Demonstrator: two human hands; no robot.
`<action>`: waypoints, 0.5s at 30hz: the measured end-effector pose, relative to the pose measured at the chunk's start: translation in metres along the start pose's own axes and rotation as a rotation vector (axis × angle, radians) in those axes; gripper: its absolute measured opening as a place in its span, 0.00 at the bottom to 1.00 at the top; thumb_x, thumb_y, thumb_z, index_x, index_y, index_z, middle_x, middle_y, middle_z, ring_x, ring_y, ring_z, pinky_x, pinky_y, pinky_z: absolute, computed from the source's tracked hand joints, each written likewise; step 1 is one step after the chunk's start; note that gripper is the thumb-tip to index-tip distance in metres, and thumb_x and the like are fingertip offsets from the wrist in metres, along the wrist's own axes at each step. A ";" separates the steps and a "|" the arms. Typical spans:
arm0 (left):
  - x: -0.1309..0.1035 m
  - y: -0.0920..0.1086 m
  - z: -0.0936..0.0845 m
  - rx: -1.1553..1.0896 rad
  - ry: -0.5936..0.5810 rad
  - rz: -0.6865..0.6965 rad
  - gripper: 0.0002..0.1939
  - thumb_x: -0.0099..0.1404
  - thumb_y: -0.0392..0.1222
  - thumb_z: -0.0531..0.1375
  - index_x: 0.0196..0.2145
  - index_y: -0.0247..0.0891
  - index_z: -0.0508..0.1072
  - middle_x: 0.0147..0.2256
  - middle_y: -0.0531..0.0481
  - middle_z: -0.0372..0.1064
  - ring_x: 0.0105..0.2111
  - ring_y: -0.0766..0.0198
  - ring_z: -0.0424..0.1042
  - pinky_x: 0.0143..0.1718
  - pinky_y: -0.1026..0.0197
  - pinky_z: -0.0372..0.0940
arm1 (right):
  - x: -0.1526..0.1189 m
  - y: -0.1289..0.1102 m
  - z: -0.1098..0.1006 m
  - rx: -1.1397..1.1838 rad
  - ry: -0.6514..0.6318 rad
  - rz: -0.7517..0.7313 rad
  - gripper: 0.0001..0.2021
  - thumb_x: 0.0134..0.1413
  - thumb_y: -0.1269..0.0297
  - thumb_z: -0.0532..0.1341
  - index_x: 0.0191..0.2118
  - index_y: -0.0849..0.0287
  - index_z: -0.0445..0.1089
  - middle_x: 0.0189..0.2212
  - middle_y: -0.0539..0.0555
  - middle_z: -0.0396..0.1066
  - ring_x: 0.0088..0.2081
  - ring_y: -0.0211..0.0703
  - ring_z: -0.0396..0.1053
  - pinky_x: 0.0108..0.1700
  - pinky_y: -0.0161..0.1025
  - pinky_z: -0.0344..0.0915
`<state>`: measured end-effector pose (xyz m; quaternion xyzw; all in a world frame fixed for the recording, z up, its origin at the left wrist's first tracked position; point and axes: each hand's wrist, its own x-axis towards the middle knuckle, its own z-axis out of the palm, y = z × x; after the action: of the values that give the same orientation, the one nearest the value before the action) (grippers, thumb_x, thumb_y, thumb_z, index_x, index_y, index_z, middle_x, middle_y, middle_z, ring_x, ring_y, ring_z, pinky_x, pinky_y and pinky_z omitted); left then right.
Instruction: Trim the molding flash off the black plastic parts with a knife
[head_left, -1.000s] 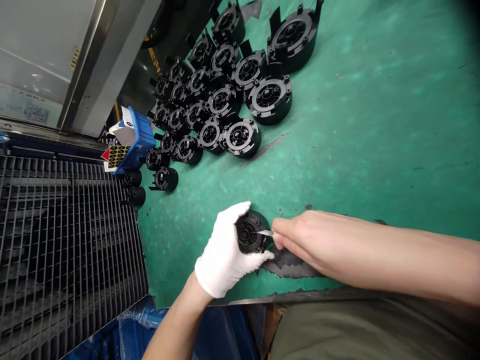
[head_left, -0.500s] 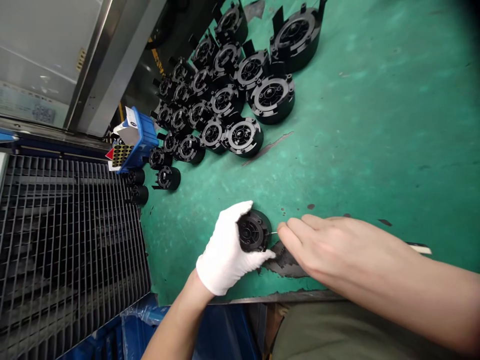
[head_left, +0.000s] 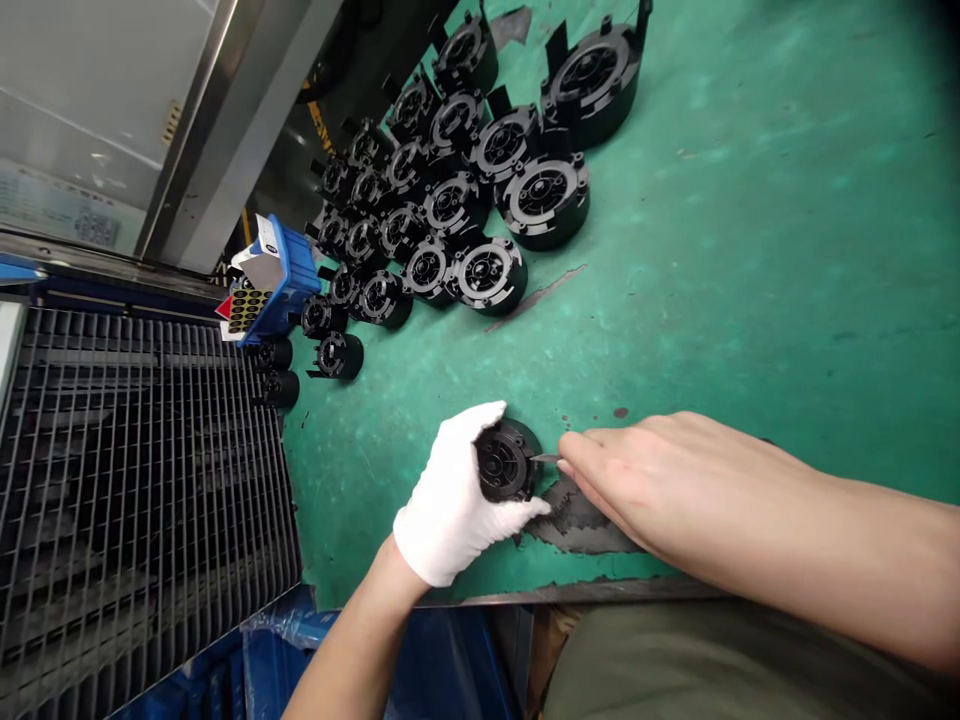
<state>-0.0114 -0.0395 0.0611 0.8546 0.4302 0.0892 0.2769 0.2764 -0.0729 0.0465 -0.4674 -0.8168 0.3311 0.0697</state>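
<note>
Now the gloved left hand (head_left: 450, 500) stays clamped around a black round plastic part (head_left: 510, 462), tilted on the green bench (head_left: 750, 250) at about 6 o'clock. Half a second ago the bare right hand (head_left: 645, 480) sat slightly back; it has since edged closer, fingers pinched together on a thin blade (head_left: 546, 459) whose tip touches the part's rim at 3 o'clock. Finished black parts (head_left: 480, 190) cluster at 11 o'clock, beside a blue box (head_left: 279, 275).
</note>
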 end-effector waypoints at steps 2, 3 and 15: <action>0.000 -0.001 0.000 -0.011 0.001 -0.001 0.55 0.69 0.71 0.79 0.79 0.43 0.61 0.71 0.30 0.72 0.72 0.36 0.78 0.74 0.31 0.77 | 0.005 -0.002 -0.008 -0.038 -0.126 0.048 0.13 0.63 0.77 0.65 0.34 0.52 0.65 0.24 0.50 0.71 0.21 0.43 0.54 0.30 0.45 0.38; -0.001 -0.001 0.000 -0.016 -0.002 -0.006 0.55 0.69 0.71 0.79 0.79 0.44 0.61 0.71 0.30 0.72 0.72 0.36 0.78 0.74 0.31 0.77 | 0.006 -0.003 -0.011 -0.059 -0.178 0.058 0.13 0.62 0.78 0.65 0.34 0.52 0.66 0.24 0.50 0.71 0.21 0.43 0.53 0.29 0.45 0.38; -0.002 -0.004 0.001 -0.037 -0.020 -0.033 0.57 0.67 0.72 0.80 0.79 0.43 0.61 0.72 0.29 0.70 0.73 0.34 0.77 0.75 0.29 0.76 | 0.016 0.006 -0.016 0.304 -0.216 0.055 0.20 0.82 0.62 0.53 0.32 0.53 0.67 0.23 0.50 0.66 0.20 0.40 0.56 0.28 0.43 0.45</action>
<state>-0.0149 -0.0392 0.0583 0.8431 0.4396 0.0842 0.2981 0.2786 -0.0509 0.0521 -0.4354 -0.7469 0.5008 0.0423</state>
